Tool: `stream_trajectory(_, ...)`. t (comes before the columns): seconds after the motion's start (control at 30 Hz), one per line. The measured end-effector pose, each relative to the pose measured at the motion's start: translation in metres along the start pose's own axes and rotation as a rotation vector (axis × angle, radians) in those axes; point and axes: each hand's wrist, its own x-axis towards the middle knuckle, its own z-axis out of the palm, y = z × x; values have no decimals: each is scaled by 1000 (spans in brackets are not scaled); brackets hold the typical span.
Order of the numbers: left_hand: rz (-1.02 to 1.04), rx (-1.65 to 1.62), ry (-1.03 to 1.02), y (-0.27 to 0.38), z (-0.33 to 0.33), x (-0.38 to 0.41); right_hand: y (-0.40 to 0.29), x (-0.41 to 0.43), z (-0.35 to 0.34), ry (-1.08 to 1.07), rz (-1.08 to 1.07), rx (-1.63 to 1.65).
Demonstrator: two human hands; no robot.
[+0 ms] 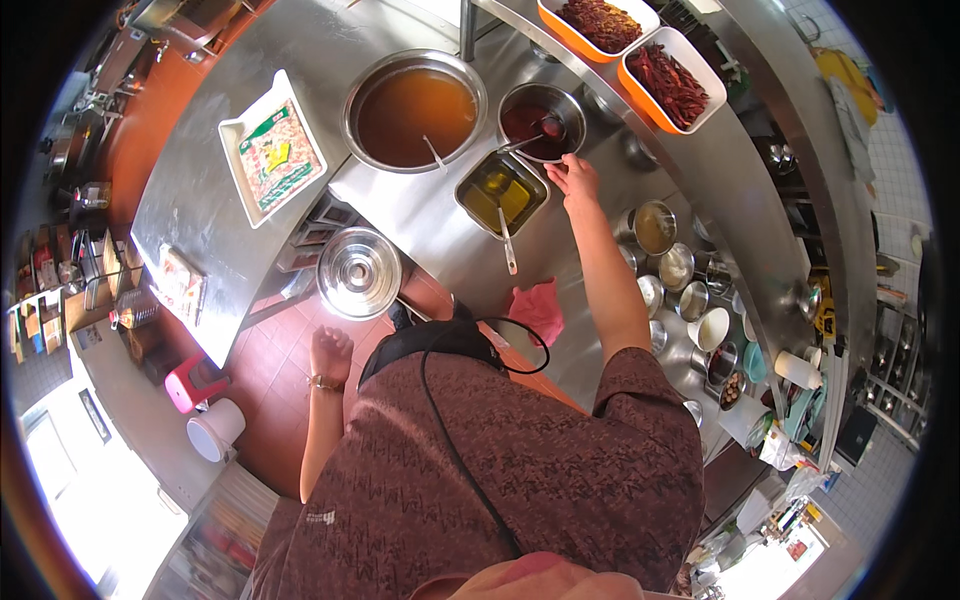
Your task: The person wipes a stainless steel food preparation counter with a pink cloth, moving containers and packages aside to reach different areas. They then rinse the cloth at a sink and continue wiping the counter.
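Note:
My right hand point(574, 180) reaches to the near rim of a round metal pot point(531, 120) of dark red liquid, its fingertips at the rim; whether they grip it I cannot tell. A ladle point(552, 128) rests in that pot. Just left of the hand, a square metal container point(480, 196) of yellow oil holds a second ladle with a pale handle point(507, 244). Farther left stands a wide metal basin point(416, 112) of orange-brown liquid with a utensil handle showing. My left hand point(331, 352) hangs over the floor with fingers curled, below a round metal lid point(359, 272); nothing shows in it.
A white tray of packaged minced meat point(274, 154) lies on the left steel table. Two orange-and-white dishes of dried chillies point(666, 86) stand on the raised shelf. Several seasoning bowls point(676, 267) line the right side. A pink cloth point(537, 311) lies near the counter's front edge.

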Motion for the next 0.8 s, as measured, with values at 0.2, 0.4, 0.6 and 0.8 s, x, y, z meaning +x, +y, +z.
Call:
stream_trajectory(0.2, 38, -37, -24, 2, -12, -6, 16, -48, -19, -2, -48, -260)
stream_trajectory(0.4, 63, -94, 10, -1, -26, -9, 51, -111, -34, -115, -51, -200)
stream_trajectory(0.6, 30, -58, -9, 1, -26, -14, 60, -109, -13, -105, -116, -152)
stream_trajectory(0.8, 35, -39, 27, 5, -30, -13, 63, -104, -1, -119, -114, -142)
